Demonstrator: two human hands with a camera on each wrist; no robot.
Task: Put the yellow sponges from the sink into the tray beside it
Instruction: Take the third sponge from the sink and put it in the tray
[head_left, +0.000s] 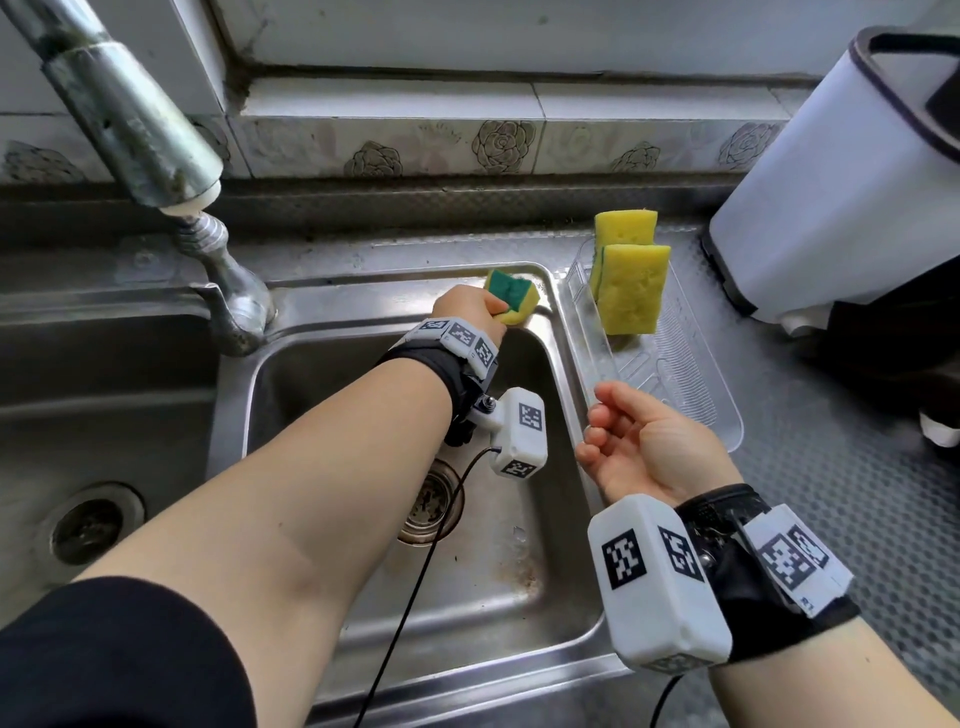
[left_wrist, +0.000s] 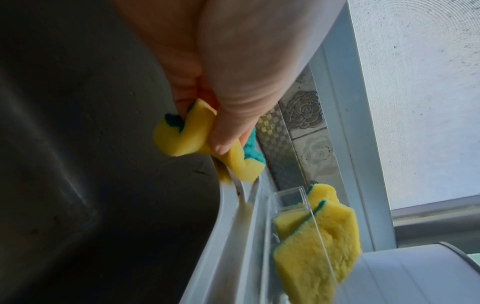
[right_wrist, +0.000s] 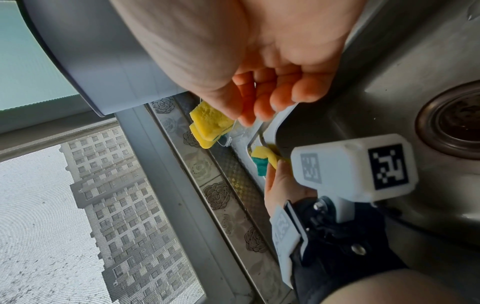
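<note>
My left hand (head_left: 470, 306) squeezes a yellow sponge with a green scouring side (head_left: 511, 301) at the far right corner of the steel sink (head_left: 493, 597); the sponge (left_wrist: 187, 137) is bent between my thumb and fingers. Two more yellow sponges (head_left: 631, 293) stand leaning in the far end of the clear plastic tray (head_left: 691, 395) right of the sink, and show as sponges in the tray (left_wrist: 317, 242) from the left wrist. My right hand (head_left: 631, 436) hovers palm up over the tray's near left rim, fingers loosely curled, holding nothing.
A metal faucet (head_left: 130, 119) reaches over from the back left, with a second basin (head_left: 88, 467) at the left. A white bin (head_left: 841, 176) stands at the back right on the patterned counter. The sink drain (head_left: 431, 504) lies under my left forearm.
</note>
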